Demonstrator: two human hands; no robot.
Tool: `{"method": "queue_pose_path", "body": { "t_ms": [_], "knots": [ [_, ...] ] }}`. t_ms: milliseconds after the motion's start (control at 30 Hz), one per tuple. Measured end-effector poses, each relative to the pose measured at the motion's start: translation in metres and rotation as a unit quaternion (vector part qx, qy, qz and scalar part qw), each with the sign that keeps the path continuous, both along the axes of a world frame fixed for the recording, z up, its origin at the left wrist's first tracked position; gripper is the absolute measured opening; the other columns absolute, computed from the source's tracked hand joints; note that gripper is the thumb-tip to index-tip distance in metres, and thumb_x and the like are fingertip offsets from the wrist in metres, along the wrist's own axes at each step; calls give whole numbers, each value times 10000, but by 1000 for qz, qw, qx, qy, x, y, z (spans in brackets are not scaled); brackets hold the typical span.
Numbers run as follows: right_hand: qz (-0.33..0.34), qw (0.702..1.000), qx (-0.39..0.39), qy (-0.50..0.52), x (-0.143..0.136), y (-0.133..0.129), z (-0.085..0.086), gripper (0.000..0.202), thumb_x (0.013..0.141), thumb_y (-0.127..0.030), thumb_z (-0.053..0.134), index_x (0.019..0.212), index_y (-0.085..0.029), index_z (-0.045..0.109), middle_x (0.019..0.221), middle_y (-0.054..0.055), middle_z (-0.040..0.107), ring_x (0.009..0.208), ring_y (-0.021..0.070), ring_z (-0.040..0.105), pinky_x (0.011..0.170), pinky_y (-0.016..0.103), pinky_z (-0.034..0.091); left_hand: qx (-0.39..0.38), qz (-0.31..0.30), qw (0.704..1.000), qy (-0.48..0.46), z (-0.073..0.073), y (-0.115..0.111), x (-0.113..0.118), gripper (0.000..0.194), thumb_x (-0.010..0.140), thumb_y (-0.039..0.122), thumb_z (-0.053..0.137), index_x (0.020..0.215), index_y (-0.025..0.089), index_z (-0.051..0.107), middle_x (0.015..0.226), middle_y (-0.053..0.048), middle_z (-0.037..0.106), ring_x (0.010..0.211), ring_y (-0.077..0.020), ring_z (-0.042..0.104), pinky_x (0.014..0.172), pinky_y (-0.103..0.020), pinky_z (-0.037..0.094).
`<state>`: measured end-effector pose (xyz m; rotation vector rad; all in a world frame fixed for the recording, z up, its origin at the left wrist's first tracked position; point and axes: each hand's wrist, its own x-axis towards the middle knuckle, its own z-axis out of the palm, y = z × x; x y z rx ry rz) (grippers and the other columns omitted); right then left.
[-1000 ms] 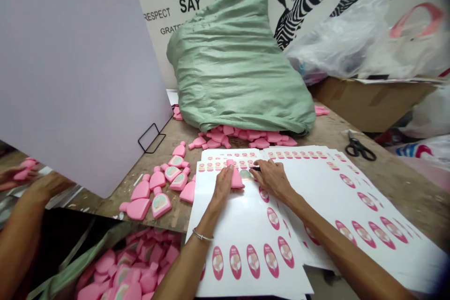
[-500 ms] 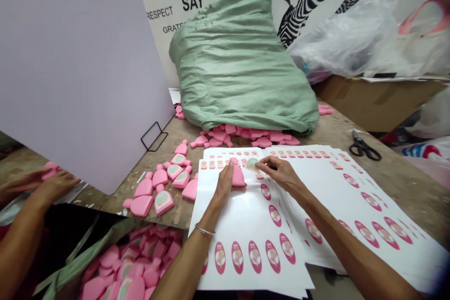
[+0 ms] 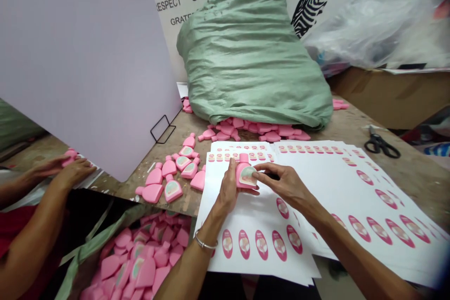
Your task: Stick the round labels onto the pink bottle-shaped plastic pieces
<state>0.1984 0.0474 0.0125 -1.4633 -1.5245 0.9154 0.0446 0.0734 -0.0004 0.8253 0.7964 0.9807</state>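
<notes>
Left hand (image 3: 228,187) grips a pink bottle (image 3: 245,174) upright over the sticker sheet (image 3: 246,215), right hand (image 3: 286,185) pinching a sticker (image 3: 249,176) onto it.

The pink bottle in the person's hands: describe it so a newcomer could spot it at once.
Start at the big green sack, then come forward to the white sticker sheets. Above them, the left hand holds one pink bottle. Unlike the bottles lying on the table, it is raised, with the right hand at its oval label.
</notes>
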Motion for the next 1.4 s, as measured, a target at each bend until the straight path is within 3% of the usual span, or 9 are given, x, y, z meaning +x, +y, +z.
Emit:
{"method": "queue_pose_path", "body": {
  "t_ms": [367,533,633,833,933,1000,1167,1300,1400],
  "knots": [
    [-14,999,21,-20,-9,-4,7,374,745,-538,623,862,-191,698,715,16,647,597,129,539,536,244,416,2,-26,1000,-8,0,0,-4,583,829,639,413,893,101,627,705,-85,654,702,-226,671,646,-374,583],
    [-17,999,36,-24,-10,-3,10,339,758,-505,628,888,-197,686,776,24,675,650,145,567,587,256,443,55,-65,996,-22,4,-1,-10,301,752,355,650,943,142,557,767,-23,602,657,-164,641,678,-372,577],
    [-29,998,49,-40,-12,-4,12,328,756,-502,632,876,-202,683,768,25,677,642,149,572,588,264,449,71,-90,993,-17,8,-2,-13,287,687,195,672,933,145,534,772,-4,571,655,-138,618,710,-390,571],
    [-57,992,67,-94,-13,-5,12,291,765,-497,617,882,-237,672,793,23,688,647,163,604,595,283,472,72,-105,991,-28,9,-3,-15,338,691,155,667,996,148,521,876,-22,572,747,-148,607,774,-451,558],
    [-118,971,91,-185,-6,-2,14,375,675,-524,690,924,-244,657,843,51,689,743,231,637,681,362,497,63,-116,990,-43,8,-4,-18,308,710,140,643,994,149,524,848,-22,579,766,-161,614,759,-439,562],
    [-137,969,91,-183,-2,0,17,503,608,-536,737,996,-236,626,960,82,679,858,276,640,754,408,502,52,-132,989,-52,9,-7,-21,319,728,148,629,1030,145,524,860,-46,603,798,-184,625,743,-416,565],
    [-6,1000,17,-5,-10,5,9,667,621,-497,747,1192,-250,507,1207,84,581,1027,234,598,821,337,514,35,-179,981,-65,19,-18,-20,412,733,175,668,1121,154,529,875,-50,602,797,-179,628,776,-421,557],
    [9,1000,-13,19,-3,24,-9,587,670,-545,689,1130,-202,562,1009,67,636,841,184,617,690,287,509,31,-198,979,-47,24,-28,-27,451,723,222,696,1140,156,535,935,-86,620,838,-198,619,744,-393,566],
    [-89,989,-6,-115,33,55,-24,545,736,-600,589,1076,-174,589,805,35,638,720,166,601,623,274,478,8,-122,993,2,18,-24,-45,502,702,284,710,1152,161,525,909,-90,638,788,-194,611,660,-356,575]
  ]
}}
